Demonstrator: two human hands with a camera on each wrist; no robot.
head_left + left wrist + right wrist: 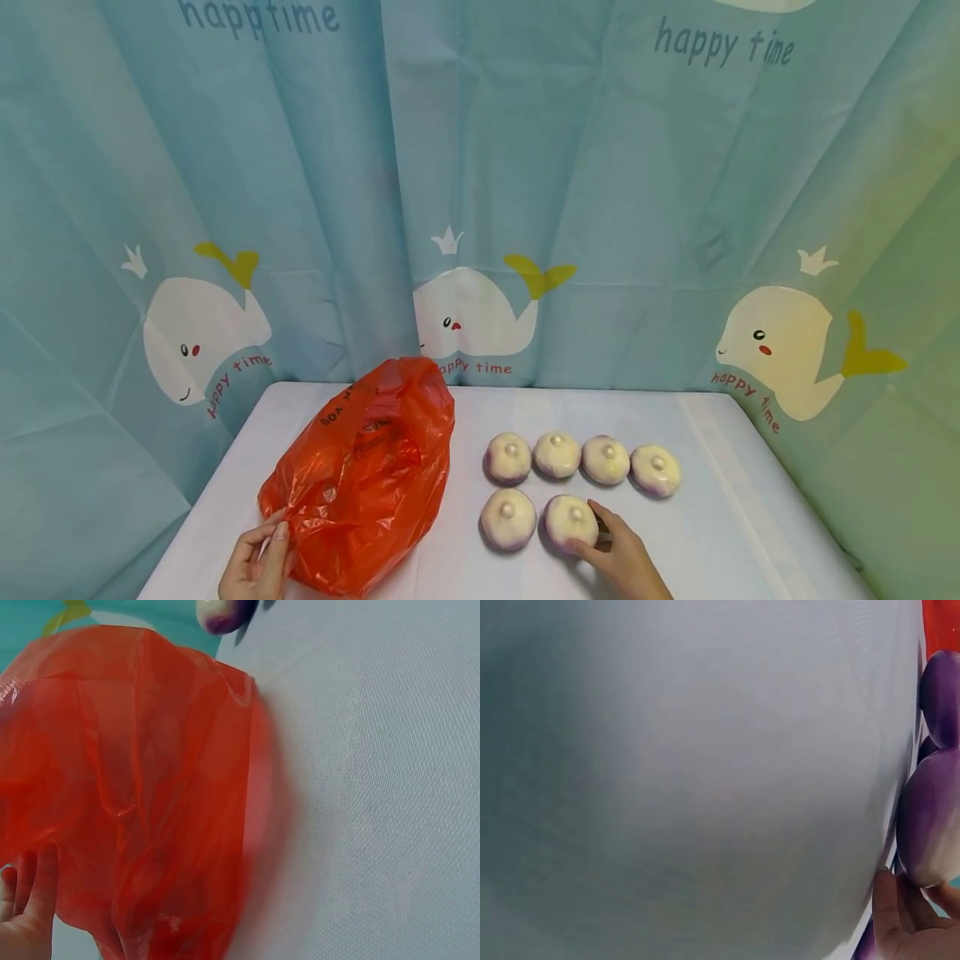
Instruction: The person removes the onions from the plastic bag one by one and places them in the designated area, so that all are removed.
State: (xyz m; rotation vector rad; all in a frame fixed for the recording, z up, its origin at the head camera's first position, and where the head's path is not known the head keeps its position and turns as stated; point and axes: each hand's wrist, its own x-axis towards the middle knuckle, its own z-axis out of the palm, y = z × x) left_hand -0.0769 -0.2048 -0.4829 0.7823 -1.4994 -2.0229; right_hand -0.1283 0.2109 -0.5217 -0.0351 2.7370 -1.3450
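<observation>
A red plastic bag (367,475) stands puffed up on the left of the white table. At its near left edge my left hand (258,558) pinches the plastic between thumb and fingers; in the left wrist view the bag (150,795) covers part of those fingers. To the right, my right hand (622,550) holds a purple-and-white turnip (572,523) by its right side, thumb in front and fingers behind. This turnip (930,817) is at the right edge of the right wrist view. Another turnip (507,519) sits just left of it.
Behind these two, several more turnips stand in a row, from the leftmost turnip (508,458) to the rightmost turnip (656,471). A blue curtain (637,208) with whale prints hangs around the white table (720,500).
</observation>
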